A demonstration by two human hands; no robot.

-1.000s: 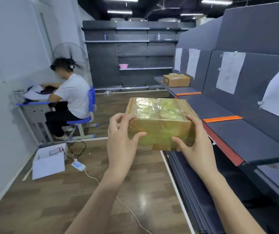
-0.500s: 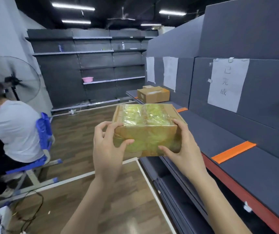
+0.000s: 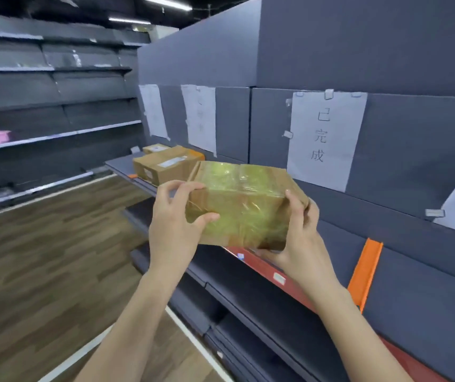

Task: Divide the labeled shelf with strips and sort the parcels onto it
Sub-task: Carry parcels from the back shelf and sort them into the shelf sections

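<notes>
1. Left hand (image 3: 175,230) clamps the near-left end of the taped parcel (image 3: 241,201), thumb across its front.
2. Right hand (image 3: 300,238) clamps the parcel's right end, fingers beneath.
3. Parcel is held above the shelf (image 3: 419,293) edge, at centre frame.
4. Orange strip (image 3: 365,274) lies at four o'clock; two cardboard boxes (image 3: 163,166) at ten o'clock.

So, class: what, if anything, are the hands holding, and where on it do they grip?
Both hold one taped parcel above the shelf: left hand on its left end, right hand on its right end, fingers partly underneath.
</notes>
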